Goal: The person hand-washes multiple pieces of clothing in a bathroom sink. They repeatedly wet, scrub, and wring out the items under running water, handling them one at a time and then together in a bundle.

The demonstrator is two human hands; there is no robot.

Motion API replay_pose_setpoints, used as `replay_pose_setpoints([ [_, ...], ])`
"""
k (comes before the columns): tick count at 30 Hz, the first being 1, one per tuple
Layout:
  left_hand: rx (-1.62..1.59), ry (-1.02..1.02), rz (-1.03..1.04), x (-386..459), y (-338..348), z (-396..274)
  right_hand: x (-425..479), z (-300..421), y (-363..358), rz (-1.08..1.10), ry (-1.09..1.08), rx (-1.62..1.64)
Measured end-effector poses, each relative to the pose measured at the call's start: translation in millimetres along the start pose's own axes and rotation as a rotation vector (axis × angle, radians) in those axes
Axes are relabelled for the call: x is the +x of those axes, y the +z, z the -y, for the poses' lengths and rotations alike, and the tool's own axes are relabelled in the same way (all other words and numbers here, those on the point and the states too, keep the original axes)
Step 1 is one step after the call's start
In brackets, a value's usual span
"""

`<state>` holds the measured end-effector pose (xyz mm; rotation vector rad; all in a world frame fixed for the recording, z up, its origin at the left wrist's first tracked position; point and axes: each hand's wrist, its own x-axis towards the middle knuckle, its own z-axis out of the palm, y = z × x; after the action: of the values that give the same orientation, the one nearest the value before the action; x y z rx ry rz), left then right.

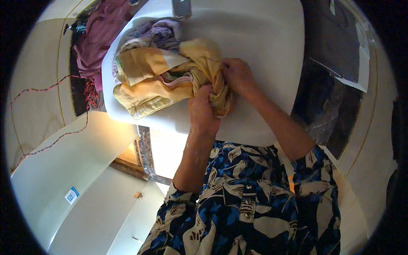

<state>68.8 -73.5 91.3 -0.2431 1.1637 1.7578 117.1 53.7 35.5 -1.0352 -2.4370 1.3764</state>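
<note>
A bunched yellow and orange cloth garment [159, 91] lies over the left side of a white washbasin [261, 41]. My left hand [204, 108] grips its gathered part from the near side, thumb on top. Just beyond and to the right, my right hand [237, 75] is closed on the twisted edge of the same garment; its fingertips are partly hidden by the cloth. A wet-looking purple-grey cloth [162, 32] lies behind the garment in the basin, below the metal tap [182, 8].
A maroon cloth [100, 35] hangs over the dark counter left of the basin, beside a tangled red and black cord [91, 95]. On the right, the dark counter [314, 92] holds a grey and white object [342, 47]. Tiled walls flank both sides.
</note>
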Motion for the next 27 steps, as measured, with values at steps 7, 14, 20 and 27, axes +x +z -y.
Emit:
replay_pose_setpoints([
  [7,0.411,0.097,0.002,-9,9,-10,3,16,-40,0.340,0.189,0.899],
  [14,-0.009,-0.018,0.145,-11,-9,-19,6,38,-61,0.151,-0.066,0.438],
  [20,-0.386,0.065,0.389,9,-50,-28,-56,93,-21,0.139,-0.637,0.095],
  [27,-0.278,-0.138,-0.106,-1,-14,17,-9,84,-1,-0.108,-0.445,0.001],
])
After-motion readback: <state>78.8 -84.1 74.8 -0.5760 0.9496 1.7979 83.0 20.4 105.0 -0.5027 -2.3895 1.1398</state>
